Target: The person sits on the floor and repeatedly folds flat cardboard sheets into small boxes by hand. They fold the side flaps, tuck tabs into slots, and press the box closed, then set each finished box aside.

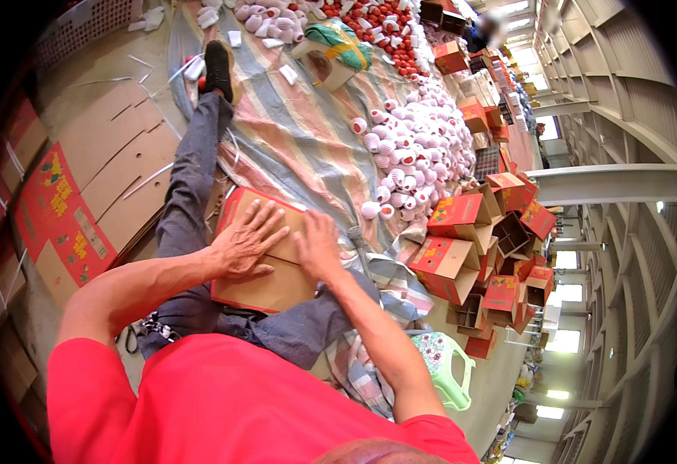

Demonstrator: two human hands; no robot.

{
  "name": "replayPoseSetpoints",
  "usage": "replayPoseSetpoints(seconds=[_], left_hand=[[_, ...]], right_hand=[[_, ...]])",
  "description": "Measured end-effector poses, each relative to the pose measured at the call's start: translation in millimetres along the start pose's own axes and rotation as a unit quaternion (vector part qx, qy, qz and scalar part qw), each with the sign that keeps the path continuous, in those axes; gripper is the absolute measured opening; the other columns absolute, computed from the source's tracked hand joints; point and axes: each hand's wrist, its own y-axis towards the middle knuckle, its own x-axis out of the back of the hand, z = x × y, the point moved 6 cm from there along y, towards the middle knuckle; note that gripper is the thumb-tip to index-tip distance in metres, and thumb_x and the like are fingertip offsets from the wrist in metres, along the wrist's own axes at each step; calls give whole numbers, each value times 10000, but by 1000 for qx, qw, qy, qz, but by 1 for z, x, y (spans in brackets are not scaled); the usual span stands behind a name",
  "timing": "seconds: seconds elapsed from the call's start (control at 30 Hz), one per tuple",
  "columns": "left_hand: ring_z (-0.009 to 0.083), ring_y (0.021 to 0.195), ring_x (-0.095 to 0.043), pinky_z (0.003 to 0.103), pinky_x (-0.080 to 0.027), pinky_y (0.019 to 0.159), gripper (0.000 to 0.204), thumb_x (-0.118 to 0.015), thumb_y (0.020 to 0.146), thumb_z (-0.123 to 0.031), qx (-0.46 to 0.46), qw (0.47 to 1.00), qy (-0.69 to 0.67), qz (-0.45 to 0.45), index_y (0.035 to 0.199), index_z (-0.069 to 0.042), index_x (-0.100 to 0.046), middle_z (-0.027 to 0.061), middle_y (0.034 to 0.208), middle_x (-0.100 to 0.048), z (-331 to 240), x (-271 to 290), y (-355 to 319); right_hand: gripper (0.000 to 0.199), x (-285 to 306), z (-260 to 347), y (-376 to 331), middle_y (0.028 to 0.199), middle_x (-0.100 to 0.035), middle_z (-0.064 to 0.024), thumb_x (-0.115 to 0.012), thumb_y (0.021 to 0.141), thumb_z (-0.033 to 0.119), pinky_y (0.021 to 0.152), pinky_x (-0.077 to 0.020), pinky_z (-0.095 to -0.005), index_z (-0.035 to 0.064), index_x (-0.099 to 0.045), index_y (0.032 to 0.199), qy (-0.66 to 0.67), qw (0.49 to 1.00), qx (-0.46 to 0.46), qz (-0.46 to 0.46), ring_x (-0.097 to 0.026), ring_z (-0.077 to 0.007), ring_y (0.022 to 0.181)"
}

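The left fingers (256,229) hide part of the carton (272,291).

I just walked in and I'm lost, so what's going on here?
A person in a red shirt has the left hand, fingers spread, flat on a red and brown cardboard box; the right hand touches it nearer its right edge. The box's top looks closed. Ahead, white-netted round fruit lies piled on a striped sheet. Red cartons are jumbled to the right, and flattened cardboard lies to the left.
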Motion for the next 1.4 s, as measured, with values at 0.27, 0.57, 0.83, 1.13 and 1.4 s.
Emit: replayPoseSetpoints(seconds=[0.27,0.57,0.83,1.13,1.4], left_hand=[[447,1670,-153,619,-44,1356,981,-557,983,-700,1,999,31,-18,1699,-62,-350,238,1771,-281,-3,4,-8],[466,1674,-120,620,-45,1355,1033,-542,971,-741,-8,1000,25,-5,1725,-77,-302,237,1781,-258,-9,2,-5],[464,1685,-23,618,20,1355,1005,-452,1011,-758,1,994,69,81,1746,-102,-250,249,1809,-156,-6,2,8],[471,1674,-106,620,-31,1354,1009,-530,980,-742,-7,998,62,9,1719,-84,-329,239,1779,-259,7,1,16],[428,1675,-155,620,-55,1353,846,-600,1017,-544,27,995,-11,-91,1706,-110,-369,194,1774,-299,-12,12,20]], right_hand=[[435,-4,-22,11,1307,-672,-203,-598,1035,249,1114,-387,-512,-3,-616,1389,11,997,-34,-65,-587,-373,1267],[487,-8,-20,-4,1451,-605,-222,-607,1030,231,1234,-332,-533,-25,-583,1444,72,988,-79,-114,-505,-410,1415],[617,-15,-14,-7,1635,-461,-214,-598,1020,277,1289,-266,-567,-59,-502,1529,34,987,-78,-134,-346,-440,1565],[614,-17,-24,7,1621,-490,-203,-591,1030,289,1284,-285,-556,-43,-508,1540,13,985,-84,-151,-368,-423,1557],[598,-16,-14,-8,1607,-502,-211,-592,1033,283,1279,-292,-567,-41,-514,1530,17,983,-87,-160,-388,-440,1541]])
